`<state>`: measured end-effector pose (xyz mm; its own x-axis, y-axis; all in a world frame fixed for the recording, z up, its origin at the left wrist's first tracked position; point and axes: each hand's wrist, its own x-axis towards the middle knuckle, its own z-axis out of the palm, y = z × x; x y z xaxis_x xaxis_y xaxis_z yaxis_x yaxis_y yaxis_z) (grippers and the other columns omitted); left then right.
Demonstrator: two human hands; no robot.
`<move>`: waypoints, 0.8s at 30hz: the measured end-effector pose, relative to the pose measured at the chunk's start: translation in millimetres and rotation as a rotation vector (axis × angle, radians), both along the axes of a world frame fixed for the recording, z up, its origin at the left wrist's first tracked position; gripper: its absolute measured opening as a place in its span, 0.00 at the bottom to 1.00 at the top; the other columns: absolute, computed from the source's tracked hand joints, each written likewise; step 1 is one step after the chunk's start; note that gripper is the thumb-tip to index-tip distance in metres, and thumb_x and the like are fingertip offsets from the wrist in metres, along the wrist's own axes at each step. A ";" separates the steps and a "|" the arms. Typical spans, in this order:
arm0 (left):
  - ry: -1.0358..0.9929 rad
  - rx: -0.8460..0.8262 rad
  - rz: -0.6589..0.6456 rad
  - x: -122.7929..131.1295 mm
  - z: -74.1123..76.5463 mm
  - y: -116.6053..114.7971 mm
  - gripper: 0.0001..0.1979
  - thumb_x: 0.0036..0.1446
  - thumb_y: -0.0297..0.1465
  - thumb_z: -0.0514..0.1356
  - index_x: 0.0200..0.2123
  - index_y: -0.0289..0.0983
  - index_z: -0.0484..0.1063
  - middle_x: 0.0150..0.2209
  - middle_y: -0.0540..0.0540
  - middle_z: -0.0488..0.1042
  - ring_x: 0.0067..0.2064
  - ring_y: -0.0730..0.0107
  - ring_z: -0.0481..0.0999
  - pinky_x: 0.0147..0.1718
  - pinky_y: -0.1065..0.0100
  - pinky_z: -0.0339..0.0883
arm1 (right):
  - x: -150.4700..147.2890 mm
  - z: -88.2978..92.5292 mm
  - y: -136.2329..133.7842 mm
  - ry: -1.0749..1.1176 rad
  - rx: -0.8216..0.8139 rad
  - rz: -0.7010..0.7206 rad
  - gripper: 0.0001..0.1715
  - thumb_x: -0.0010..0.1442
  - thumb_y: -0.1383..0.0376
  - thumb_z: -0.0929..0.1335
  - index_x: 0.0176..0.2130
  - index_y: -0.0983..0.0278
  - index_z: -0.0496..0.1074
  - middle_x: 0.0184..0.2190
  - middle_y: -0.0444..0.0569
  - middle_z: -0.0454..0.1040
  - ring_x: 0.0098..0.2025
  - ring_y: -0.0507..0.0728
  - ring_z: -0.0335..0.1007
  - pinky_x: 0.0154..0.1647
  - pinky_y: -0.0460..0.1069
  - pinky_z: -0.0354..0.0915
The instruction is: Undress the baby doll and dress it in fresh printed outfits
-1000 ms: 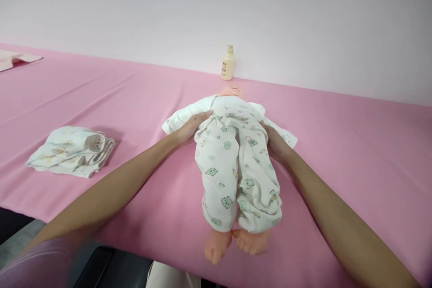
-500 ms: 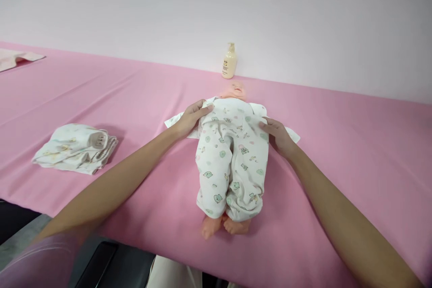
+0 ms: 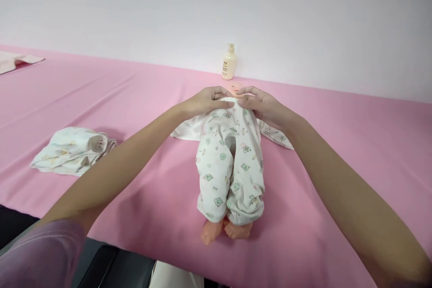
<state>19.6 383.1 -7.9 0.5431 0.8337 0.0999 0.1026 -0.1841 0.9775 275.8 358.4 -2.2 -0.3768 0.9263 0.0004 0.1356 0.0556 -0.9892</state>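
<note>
A baby doll (image 3: 225,230) lies on its back on the pink sheet (image 3: 337,153), feet toward me, dressed in a white printed romper (image 3: 229,162). Its bare feet stick out of the leg ends. My left hand (image 3: 204,100) and my right hand (image 3: 259,103) meet at the doll's chest, just below its mostly hidden head. Both hands have bent fingers pinching the romper's upper edge. White cloth spreads out to either side under the doll's shoulders.
A cream pump bottle (image 3: 228,62) stands by the wall behind the doll. Folded white baby clothes (image 3: 72,150) lie on the sheet to the left. Another pale cloth (image 3: 15,60) lies at the far left edge. The table's near edge runs below the doll's feet.
Both hands have moved from the doll's sides up and inward to its chest, now covering most of the head. The doll has settled flatter.
</note>
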 end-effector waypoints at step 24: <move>0.066 -0.225 -0.026 10.5 11.0 17.2 0.18 0.65 0.47 0.68 0.37 0.37 0.82 0.41 0.41 0.84 0.43 0.58 0.82 0.46 0.59 0.75 | -5.3 -5.5 15.4 -0.121 0.096 -0.013 0.31 0.51 0.44 0.85 0.40 0.57 0.74 0.41 0.46 0.79 0.44 0.61 0.75 0.42 0.54 0.72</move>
